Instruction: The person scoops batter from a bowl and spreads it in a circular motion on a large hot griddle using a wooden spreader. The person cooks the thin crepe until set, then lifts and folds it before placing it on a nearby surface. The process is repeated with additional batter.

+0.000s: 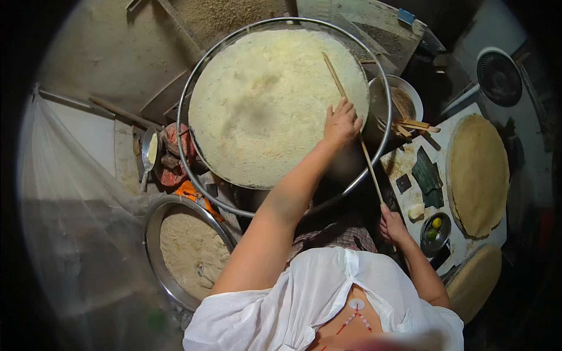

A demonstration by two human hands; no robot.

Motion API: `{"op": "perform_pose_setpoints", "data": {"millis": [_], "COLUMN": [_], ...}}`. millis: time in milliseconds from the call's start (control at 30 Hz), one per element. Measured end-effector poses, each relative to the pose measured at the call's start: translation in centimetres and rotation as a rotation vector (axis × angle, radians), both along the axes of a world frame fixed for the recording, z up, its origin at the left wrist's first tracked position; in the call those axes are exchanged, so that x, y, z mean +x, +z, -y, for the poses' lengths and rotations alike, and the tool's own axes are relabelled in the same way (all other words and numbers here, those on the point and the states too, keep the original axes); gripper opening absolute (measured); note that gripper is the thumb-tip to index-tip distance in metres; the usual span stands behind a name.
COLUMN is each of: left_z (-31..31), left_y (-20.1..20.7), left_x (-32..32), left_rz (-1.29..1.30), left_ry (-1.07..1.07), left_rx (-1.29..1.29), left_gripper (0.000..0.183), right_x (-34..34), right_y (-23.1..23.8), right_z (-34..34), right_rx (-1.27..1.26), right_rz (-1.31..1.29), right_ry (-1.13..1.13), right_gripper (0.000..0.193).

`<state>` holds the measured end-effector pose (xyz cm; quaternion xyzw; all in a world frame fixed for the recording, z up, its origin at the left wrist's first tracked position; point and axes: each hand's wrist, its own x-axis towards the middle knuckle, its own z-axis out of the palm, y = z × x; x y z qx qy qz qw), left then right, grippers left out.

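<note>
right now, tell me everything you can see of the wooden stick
The stick is long, thin and light brown, and looks like wood; its far part seems broader than its near part. It slants from upper left to lower right. The left hand grips and partly hides its middle; the right hand holds its near end. Its far end lies over the big pale flatbread; whether they touch is unclear.

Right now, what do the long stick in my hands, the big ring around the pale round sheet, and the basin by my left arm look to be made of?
Stick: likely wood or bamboo, fairly matte, from its tan colour. Ring: probably metal, smooth and shiny, with bright highlights along its curve. Basin: metal, perhaps stainless steel, polished, judging by its silvery, reflective rim.
</note>
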<state>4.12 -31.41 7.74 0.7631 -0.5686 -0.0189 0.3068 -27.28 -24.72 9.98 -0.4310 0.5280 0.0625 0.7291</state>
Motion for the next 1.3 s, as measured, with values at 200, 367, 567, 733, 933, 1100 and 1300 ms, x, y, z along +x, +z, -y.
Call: {"op": "perform_pose_setpoints", "data": {"millis": [200,367,567,733,933,1100,1300], "left_z": [-10.1,-22.6,-25.0,-20.0,-30.7,-31.7,-15.8], "left_y": [-1.7,-1.5,-2.3,-1.8,-2.0,-4.4,-2.8], "left_x": [7.9,6.3,-2.8,3.6,6.2,-3.0,-8.8], "left_rz": [0.03,0.017,-0.057,0.047,0.142,0.139,0.118], "left_ry": [0.265,0.455,0.329,0.291,0.448,0.333,-0.103], "left_rx": [-0.057,0.047,0.025,0.013,0.063,0.035,0.005], "left_gripper": [0.032,0.039,0.045,0.036,0.036,0.044,0.049], "right_x": [6.4,6.9,-3.0,2.8,7.0,-1.7,-12.2], "right_y": [-1.5,-0.3,-1.8,-0.7,-0.4,-1.2,-4.8], "right_z": [1.0,-2.9,-5.3,-5.3,-9.1,-8.7,-9.9], "right_rx": [-0.303,-0.45,-0.808,-0.569,-0.576,-0.86,-0.872], "right_rz": [-0.029,0.054,-0.278,0.055,0.047,-0.29,-0.314], "right_ry": [0.423,0.721,0.696,0.581,0.73,0.788,0.319], "right_gripper": [0.063,0.058,0.05,0.045,0.061,0.053,0.05]}}
